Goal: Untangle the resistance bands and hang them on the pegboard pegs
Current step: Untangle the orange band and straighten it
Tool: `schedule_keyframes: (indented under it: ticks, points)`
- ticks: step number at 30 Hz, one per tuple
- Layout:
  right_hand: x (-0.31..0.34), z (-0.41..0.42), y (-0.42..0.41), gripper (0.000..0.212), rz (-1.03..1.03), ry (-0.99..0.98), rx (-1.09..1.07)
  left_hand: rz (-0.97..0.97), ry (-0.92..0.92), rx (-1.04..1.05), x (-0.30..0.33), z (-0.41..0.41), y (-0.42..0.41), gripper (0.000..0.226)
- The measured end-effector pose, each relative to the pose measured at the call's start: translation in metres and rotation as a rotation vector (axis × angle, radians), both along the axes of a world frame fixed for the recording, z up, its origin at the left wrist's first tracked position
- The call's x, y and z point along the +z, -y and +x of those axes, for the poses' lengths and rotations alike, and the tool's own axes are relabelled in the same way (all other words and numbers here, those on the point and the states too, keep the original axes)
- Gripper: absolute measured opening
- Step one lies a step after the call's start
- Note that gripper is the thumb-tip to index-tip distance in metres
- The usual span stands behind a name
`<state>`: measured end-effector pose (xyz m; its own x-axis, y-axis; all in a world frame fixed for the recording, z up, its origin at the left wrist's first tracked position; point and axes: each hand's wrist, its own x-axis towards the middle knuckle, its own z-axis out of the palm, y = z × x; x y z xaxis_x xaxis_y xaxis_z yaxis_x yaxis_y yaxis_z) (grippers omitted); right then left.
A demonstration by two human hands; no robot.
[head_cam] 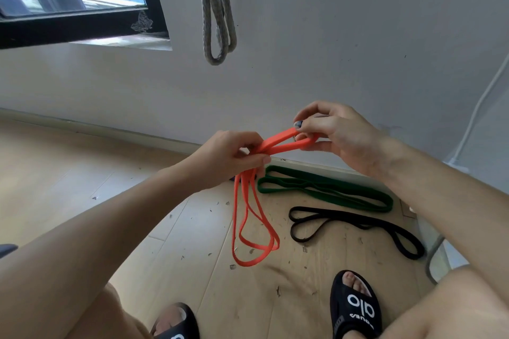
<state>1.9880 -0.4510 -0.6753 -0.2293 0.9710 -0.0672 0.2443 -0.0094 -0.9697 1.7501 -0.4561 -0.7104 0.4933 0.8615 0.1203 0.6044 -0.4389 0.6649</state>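
Untangling step: left hand [234, 155] grips the bunched orange rubber resistance band [248, 217], right hand [327, 132] pinches its loop end. Next, probably, draw that loop free.

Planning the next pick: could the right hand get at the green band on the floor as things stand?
Probably not yet: the right hand pinches the orange band. The green band lies uncovered below it, so the path looks free once it lets go.

Bare arms; black slides [355, 308] with white lettering.
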Motion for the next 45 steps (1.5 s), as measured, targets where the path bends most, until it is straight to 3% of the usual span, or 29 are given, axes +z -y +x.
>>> schedule_keyframes:
  ticks: [9, 14, 16, 20, 25, 27, 29, 32, 35, 38, 45]
  points:
    - [-0.004, -0.007, 0.000, 0.018, -0.107, -0.090, -0.001, 0.023, 0.000, -0.049, 0.004, -0.002, 0.000, 0.015]
    - [-0.011, -0.010, -0.001, 0.010, -0.155, -0.002, 0.021, -0.027, 0.000, -0.046, 0.008, -0.004, 0.001, 0.016]
    - [-0.012, -0.008, -0.001, 0.017, -0.154, 0.084, 0.078, 0.017, -0.074, -0.065, 0.007, -0.006, 0.001, 0.019]
    - [-0.009, -0.012, 0.001, 0.031, 0.092, 0.380, 0.123, 0.098, -0.208, -0.117, 0.004, -0.006, 0.001, 0.018]
    - [0.003, -0.035, 0.016, 0.030, 0.504, 0.548, 0.153, 0.135, -0.232, -0.161, 0.005, 0.004, 0.001, 0.026]
    - [0.001, -0.044, 0.018, 0.025, 0.481, 0.566, 0.198, 0.139, -0.170, -0.161, 0.004, 0.008, 0.002, 0.022]
    - [-0.005, -0.048, 0.017, 0.028, 0.324, 0.600, 0.256, 0.127, -0.115, -0.125, 0.004, 0.008, 0.002, 0.017]
    - [-0.013, -0.044, 0.014, 0.046, 0.137, 0.547, 0.296, 0.086, -0.117, -0.096, 0.004, 0.009, 0.002, 0.021]
    - [-0.014, -0.042, 0.008, 0.047, 0.185, 0.541, 0.257, 0.042, -0.081, -0.085, 0.003, 0.009, 0.003, 0.023]
    - [-0.014, -0.041, 0.004, 0.041, 0.225, 0.553, 0.231, 0.059, -0.095, -0.070, 0.003, 0.009, 0.004, 0.023]
    - [-0.005, -0.035, 0.010, 0.018, 0.235, 0.365, 0.177, 0.074, -0.084, -0.100, -0.002, 0.010, 0.006, 0.021]
